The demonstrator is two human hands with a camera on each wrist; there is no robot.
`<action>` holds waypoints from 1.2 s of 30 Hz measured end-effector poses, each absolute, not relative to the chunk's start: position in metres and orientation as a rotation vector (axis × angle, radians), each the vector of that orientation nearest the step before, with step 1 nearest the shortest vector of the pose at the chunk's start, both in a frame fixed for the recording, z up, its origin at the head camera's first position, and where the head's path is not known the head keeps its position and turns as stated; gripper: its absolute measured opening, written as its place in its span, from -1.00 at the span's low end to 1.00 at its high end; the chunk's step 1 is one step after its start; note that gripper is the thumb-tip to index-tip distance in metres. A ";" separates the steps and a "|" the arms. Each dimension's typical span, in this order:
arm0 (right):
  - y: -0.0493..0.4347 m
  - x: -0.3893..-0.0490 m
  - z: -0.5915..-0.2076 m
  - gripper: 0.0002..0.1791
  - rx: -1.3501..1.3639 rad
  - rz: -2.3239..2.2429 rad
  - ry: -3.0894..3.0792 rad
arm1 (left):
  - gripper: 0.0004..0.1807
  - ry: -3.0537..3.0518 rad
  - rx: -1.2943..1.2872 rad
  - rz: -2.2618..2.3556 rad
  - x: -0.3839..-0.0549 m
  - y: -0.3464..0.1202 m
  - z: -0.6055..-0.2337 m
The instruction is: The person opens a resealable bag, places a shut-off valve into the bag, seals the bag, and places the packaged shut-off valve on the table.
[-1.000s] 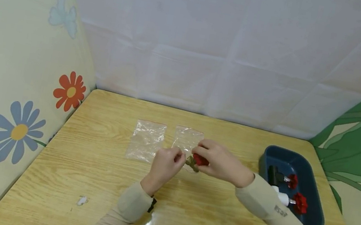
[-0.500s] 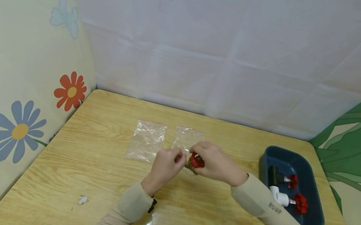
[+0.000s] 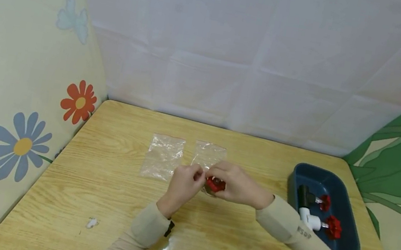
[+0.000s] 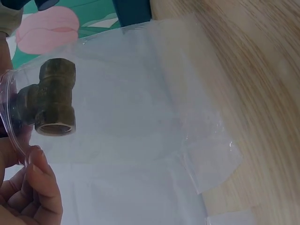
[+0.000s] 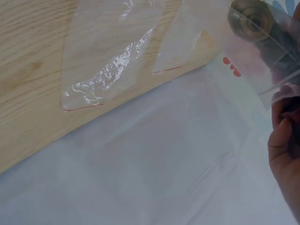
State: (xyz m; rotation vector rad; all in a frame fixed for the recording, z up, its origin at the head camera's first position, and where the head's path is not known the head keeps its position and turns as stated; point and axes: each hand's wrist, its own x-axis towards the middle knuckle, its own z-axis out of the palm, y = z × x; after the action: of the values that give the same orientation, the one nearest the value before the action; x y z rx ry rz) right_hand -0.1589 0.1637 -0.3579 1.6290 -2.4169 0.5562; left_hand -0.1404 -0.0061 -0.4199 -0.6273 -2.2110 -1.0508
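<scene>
My right hand grips a valve by its red handwheel. The valve's T-shaped brass body reaches down through the mouth of a clear plastic bag and shows inside it in the left wrist view. My left hand pinches the bag's mouth edge between thumb and fingers, close beside the handwheel. From the right wrist, the brass body appears through the film. The bag hangs above the table and is hard to make out in the head view.
Two flat clear bags, one at left and one behind my hands, lie on the wooden table. To the right, a dark blue tray holds a black valve and a white valve, both with red handwheels.
My right hand has moved slightly left and down, turning the handwheel upward and taking the brass body out of sight in the head view. My left hand has stayed in place.
</scene>
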 end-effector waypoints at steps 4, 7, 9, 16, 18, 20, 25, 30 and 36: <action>0.164 -0.159 -0.360 -0.57 1.591 0.604 -2.481 | -0.89 -2.192 -0.628 -1.106 -0.141 -0.006 -0.421; 0.164 -0.160 -0.362 -0.58 1.555 0.627 -2.506 | -0.87 -2.183 -0.630 -1.143 -0.141 -0.006 -0.422; 0.164 -0.160 -0.363 -0.60 1.548 0.616 -2.497 | -0.87 -2.188 -0.628 -1.152 -0.141 -0.005 -0.422; 0.166 -0.161 -0.365 -0.64 1.584 0.547 -2.496 | -0.87 -2.220 -0.623 -1.199 -0.140 -0.006 -0.421; 0.166 -0.161 -0.366 -0.65 1.618 0.528 -2.486 | -0.88 -2.228 -0.626 -1.218 -0.140 -0.006 -0.421; 0.166 -0.162 -0.366 -0.69 1.659 0.498 -2.462 | -0.88 -2.237 -0.631 -1.234 -0.141 -0.006 -0.422; 0.165 -0.165 -0.365 -0.73 1.756 0.377 -2.407 | -0.86 -2.275 -0.631 -1.267 -0.141 -0.007 -0.421; 0.165 -0.166 -0.366 -0.67 1.802 0.309 -2.407 | -0.85 -2.316 -0.614 -1.329 -0.141 -0.007 -0.420; 0.164 -0.165 -0.372 -0.61 1.772 0.250 -2.459 | -0.85 -2.328 -0.599 -1.365 -0.142 -0.005 -0.421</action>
State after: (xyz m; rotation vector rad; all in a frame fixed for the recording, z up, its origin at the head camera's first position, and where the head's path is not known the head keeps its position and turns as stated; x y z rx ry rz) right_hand -0.1651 0.1638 -0.3717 1.7717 -2.4595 0.2503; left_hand -0.1415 -0.0051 -0.4206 -0.5989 -2.3284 -1.3645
